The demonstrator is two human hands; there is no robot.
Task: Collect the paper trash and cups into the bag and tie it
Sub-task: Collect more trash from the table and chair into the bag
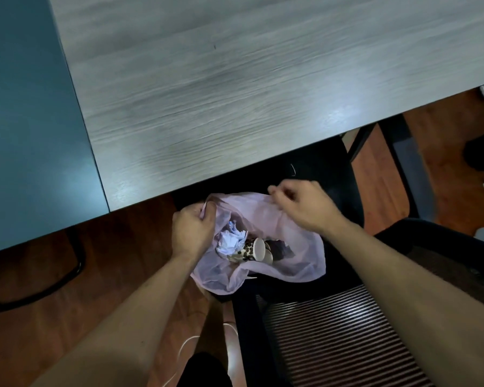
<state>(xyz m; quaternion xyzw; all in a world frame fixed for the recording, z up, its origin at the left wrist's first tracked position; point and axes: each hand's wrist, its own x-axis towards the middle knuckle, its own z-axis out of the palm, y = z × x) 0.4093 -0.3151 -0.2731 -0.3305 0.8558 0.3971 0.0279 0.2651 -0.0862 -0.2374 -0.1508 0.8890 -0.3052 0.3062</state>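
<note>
- Bag, pink, mouth open.
- Crumpled paper and patterned cups lie inside bag.
- Left hand grips bag's left rim; right hand pinches far rim.

Office setting: wood-grain desk, blue partition panel, mesh-backed swivel chair, laminate floor.

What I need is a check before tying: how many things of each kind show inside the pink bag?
Inside the pink bag:
Crumpled paper: 1 clump; separate pieces cannot be told apart
Paper cups: 2, nested
Dark item: 1, too unclear to name
Total: 4
</note>
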